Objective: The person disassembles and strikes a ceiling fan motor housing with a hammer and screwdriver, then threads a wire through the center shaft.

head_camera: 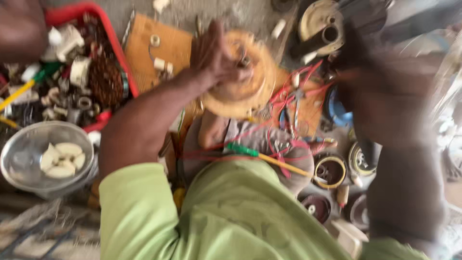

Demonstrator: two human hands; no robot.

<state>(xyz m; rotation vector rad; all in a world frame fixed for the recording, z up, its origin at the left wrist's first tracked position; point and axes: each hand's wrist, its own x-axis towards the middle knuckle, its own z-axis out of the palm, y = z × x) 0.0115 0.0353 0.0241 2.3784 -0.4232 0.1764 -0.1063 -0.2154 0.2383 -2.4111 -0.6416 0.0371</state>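
Cluttered workshop floor down below, grey and gritty, parts scattered everywhere. Off beyond the left hand's [216,55] wrist sits a red plastic tray [113,41] packed with white plastic fittings, metal rings and a dark copper-coloured coil. Nearer the elbow, a clear round bowl [19,159] holds a few pale, flat curved pieces. Past the fingertips lies a brown board [166,45] with small white bits on it.

Room is tight: red wires [288,96] tangle just beside the fingers, round motor housings [329,171] crowd below the right hand, and a green-handled screwdriver with a yellow shaft [262,156] lies across the lap, toward the green shirt [231,212].

Now the main piece: a round, tan-yellow disc [245,82], dusty, rim faintly ridged, metal hub at its centre. It is held above the lap, and the left hand's fingers are clamped over its top and hub. The right hand [380,96] is a dark blur off to the side; whether its fingers grip anything, I cannot tell.
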